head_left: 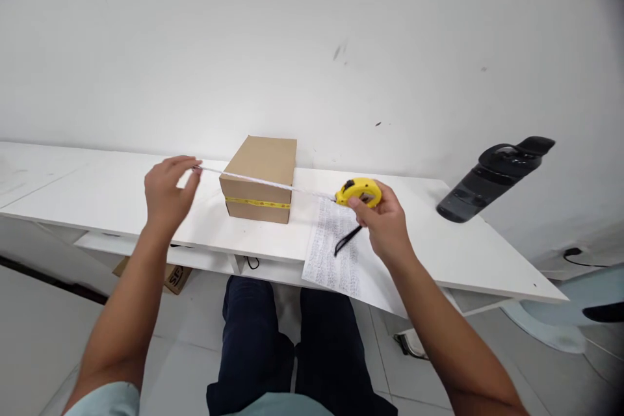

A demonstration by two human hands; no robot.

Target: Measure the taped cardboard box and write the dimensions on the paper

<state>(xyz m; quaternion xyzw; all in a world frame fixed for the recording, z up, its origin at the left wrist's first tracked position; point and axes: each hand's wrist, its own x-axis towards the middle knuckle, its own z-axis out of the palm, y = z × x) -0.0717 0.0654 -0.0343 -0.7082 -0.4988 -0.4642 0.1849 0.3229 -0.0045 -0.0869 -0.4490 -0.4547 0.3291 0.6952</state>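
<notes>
My right hand [387, 224] is closed around a yellow tape measure [359, 192], held above the table with a black wrist strap [347, 240] hanging from it. A white blade [258, 181] runs out leftward from the case. Its far end is pinched between the thumb and fingers of my left hand [170, 192]. The stretched blade passes in front of a brown cardboard box [266, 159], which sits on the white table [390, 286] with a strip of yellow tape [258, 202] across its front. Below the tape measure lies a printed paper sheet [336, 253].
A dark water bottle [487, 182] stands on the table at the right. A white wall [312, 45] rises behind. Under the tabletop, a shelf [209, 260] and another cardboard box [176, 278] show at the left. A plug with a cord [572, 252] is at the far right.
</notes>
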